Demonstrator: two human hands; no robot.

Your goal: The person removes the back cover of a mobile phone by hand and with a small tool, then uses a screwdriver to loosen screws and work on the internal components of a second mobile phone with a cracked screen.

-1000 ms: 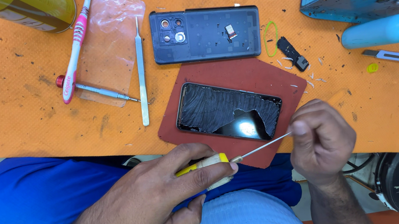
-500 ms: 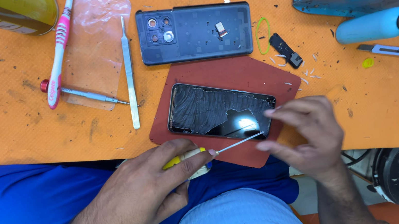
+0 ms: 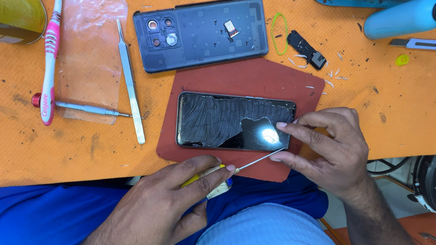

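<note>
- Nearest, at lower centre: left hand, fingers clamped on the yellow handle of a small screwdriver, thin shaft slanting up and to the right.
- Just right of it: right hand, thumb and forefinger pinched together on the shaft's tip, forefinger touching the near right corner of the phone.
- Directly beyond both hands: phone, opened and face down, dark and scuffed with a bright glare spot, lying slightly askew on a dark red mat.
- Beyond the mat: detached grey back cover with camera openings, flat on the orange worktop.
- Left of the mat: steel tweezers, a red-capped driver and a pink-and-white toothbrush lying partly on clear film.
- Far right: pale blue tool and utility knife, well apart from the hands.
</note>
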